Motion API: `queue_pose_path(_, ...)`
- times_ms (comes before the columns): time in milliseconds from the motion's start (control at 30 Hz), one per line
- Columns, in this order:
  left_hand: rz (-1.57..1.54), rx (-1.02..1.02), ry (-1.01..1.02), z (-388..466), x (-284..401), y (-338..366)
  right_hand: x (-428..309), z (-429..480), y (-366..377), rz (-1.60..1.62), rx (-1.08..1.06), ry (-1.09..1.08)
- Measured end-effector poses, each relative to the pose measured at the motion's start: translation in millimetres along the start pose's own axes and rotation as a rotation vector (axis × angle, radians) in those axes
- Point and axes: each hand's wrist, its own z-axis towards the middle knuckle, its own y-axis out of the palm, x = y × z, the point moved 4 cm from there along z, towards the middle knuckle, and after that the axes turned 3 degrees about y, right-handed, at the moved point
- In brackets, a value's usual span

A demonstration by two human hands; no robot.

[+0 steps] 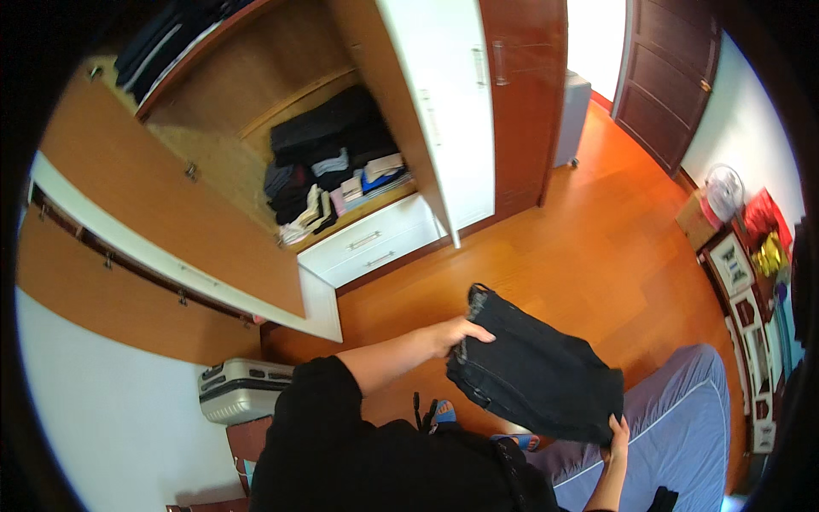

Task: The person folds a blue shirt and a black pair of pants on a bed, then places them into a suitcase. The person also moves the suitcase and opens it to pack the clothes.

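A folded black garment (pixel 537 368), which looks like trousers or shorts of dark denim, is held stretched between my two hands above the wooden floor. My left hand (pixel 457 336) grips its edge at the left, the thumb lying on top of the cloth. At the opposite lower corner, my right hand (pixel 615 438) pinches the fabric. The garment's right end hangs over the edge of a bed (pixel 678 435) with a grey-blue cover. The fingers under the cloth are hidden.
An open wardrobe (pixel 358 237) holds folded dark clothes (pixel 333 128) and smaller light pieces (pixel 310 214). Its doors (pixel 470 115) swing outward. A silver suitcase (pixel 243 390) stands at the left, a grey one (pixel 571 121) near the doorway. A low white rack (pixel 758 345) lines the right wall.
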Motion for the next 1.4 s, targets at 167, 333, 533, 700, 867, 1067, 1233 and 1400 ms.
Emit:
queue_pose_path(167, -0.166, 0.287, 0.147, -125, 32, -108, -23, 51, 179, -0.205, -0.222, -0.02)
queue_pose_path(333, -0.154, 0.576, 0.333, -214, 51, -192, -23, 71, 333, -0.191, -0.344, -0.023)
queue_pose_path(533, -0.1, 0.888, 0.354, -276, 86, -252, -9, 106, 475, -0.307, -0.445, -0.085)
queue_pose_path(700, -0.23, 1.027, 0.377, -297, 128, -305, 3, 156, 563, -0.345, -0.53, -0.124)
queue_pose_path(867, -0.158, 1.175, 0.514, -304, 162, -369, 11, 204, 646, -0.374, -0.608, -0.245)
queue_pose_path(1067, -0.188, 1.076, 0.704, -306, 229, -430, 1, 250, 751, -0.42, -0.537, -0.226)
queue_pose_path(1233, -0.084, 1.059, 0.834, -328, 282, -465, -7, 271, 826, -0.416, -0.644, -0.33)
queue_pose_path(1400, -0.088, 1.09, 0.885, -343, 347, -538, -25, 292, 910, -0.28, -0.687, -0.389)
